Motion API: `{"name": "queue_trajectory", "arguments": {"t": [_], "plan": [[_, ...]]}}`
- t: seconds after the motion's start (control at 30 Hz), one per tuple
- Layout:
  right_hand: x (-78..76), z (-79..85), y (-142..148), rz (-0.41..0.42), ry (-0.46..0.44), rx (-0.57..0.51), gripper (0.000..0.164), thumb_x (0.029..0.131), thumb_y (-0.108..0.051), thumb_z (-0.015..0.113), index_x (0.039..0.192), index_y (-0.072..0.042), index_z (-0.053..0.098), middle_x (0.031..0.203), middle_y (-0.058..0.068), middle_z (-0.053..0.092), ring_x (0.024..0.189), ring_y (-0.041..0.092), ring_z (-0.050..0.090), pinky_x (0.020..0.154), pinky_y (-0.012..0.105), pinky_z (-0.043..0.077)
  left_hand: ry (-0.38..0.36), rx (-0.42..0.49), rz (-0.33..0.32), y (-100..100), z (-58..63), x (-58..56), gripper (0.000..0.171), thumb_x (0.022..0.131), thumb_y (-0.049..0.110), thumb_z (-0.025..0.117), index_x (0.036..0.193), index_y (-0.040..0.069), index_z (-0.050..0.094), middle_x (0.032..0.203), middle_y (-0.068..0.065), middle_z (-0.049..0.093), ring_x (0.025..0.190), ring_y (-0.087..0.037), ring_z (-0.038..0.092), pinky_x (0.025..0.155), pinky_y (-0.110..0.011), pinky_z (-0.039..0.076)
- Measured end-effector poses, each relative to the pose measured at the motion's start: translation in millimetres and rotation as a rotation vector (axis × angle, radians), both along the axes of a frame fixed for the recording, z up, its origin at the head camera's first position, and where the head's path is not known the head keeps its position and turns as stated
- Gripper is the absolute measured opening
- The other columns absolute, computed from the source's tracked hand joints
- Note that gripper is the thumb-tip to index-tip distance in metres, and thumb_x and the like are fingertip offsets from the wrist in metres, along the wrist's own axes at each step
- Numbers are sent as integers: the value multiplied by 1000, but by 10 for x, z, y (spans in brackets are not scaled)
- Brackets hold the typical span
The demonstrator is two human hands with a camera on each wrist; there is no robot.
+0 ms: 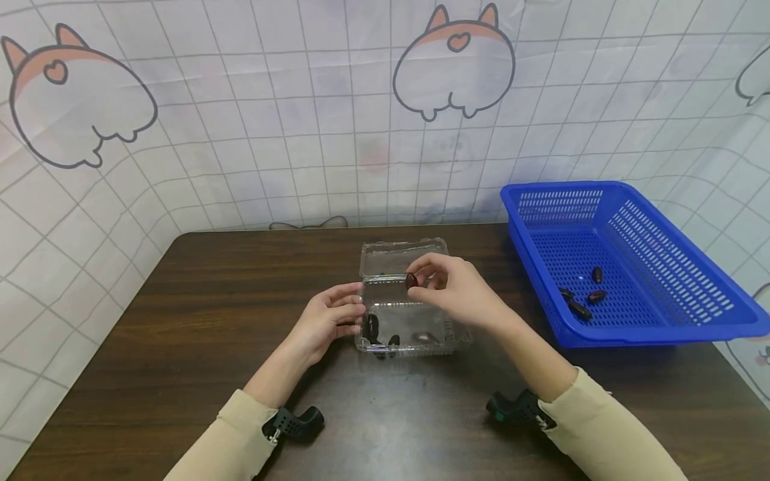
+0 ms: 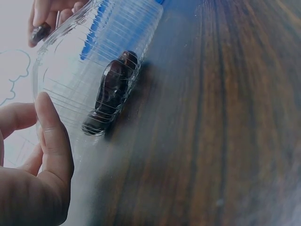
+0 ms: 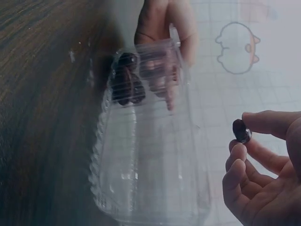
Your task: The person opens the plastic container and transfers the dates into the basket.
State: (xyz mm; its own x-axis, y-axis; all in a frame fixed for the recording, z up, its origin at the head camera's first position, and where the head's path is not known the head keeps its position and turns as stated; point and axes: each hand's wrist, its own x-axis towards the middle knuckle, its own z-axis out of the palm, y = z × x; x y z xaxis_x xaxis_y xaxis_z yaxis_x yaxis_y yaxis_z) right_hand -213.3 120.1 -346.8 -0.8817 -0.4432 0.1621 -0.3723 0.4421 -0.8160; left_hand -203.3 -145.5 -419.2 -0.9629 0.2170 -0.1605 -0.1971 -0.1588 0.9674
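Note:
My right hand (image 1: 462, 286) pinches a dark brown, glossy date (image 1: 412, 280) between thumb and fingertips, above the clear plastic clamshell box (image 1: 415, 347). The box sits on the table with its lid (image 1: 404, 255) folded back toward the wall. Fairly straight fingers and thumb of my left hand (image 1: 327, 321) rest against the box's left side, right at the rim. Several dates (image 2: 113, 84) lie in the box's near left corner, showing through its ribbed wall. In the right wrist view, the pinched date (image 3: 241, 131) stands out from the box, beside its rim.
A blue perforated basket (image 1: 535, 294) stands on the right of the dark wooden table (image 1: 240, 280), with several dates (image 1: 597, 296) near its left side. Behind the table hangs a white gridded cloth (image 1: 271, 133) with cartoon drawings. A thin cable (image 1: 309, 226) lies at the back edge.

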Motion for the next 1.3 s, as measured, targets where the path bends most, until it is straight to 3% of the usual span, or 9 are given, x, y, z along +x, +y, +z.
{"name": "queue_trajectory", "arguments": {"t": [0.47, 1.3], "plan": [[68, 137, 237, -60, 34, -11, 28, 94, -25, 77, 120, -16, 70, 100, 4, 66, 82, 23, 63, 65, 40, 50, 6, -1, -5, -9, 3, 0, 50, 98, -2, 65, 146, -5, 49, 102, -4, 64, 81, -13, 63, 67, -27, 59], [192, 350, 689, -209, 66, 21, 34, 97, -31, 75, 123, -10, 70, 100, 7, 67, 86, 21, 64, 67, 31, 49, 7, -12, -10, -5, -6, -1, 48, 99, -3, 63, 146, -4, 50, 101, -3, 64, 80, -13, 63, 68, -27, 59]]}}
